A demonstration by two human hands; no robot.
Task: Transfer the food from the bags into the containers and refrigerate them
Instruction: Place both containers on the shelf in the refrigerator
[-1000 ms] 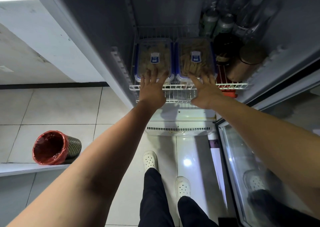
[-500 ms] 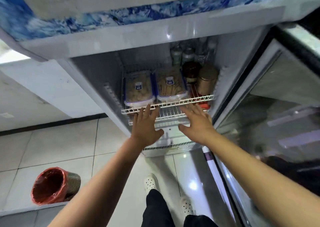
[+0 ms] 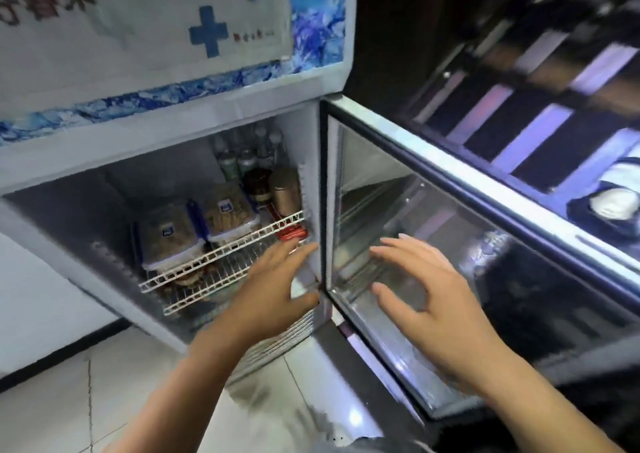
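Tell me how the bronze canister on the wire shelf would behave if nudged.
The bronze canister is tall and narrow, so it would probably tip rather than slide. The wire shelf likely gives uneven footing. The dark jar beside it might catch it.

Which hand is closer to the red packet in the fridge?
Left. The left hand is just below the red packet; the right hand hovers off to its right, before the glass door.

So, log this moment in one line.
containers: on shelf | left hand: open, empty | right hand: open, near door | door: open
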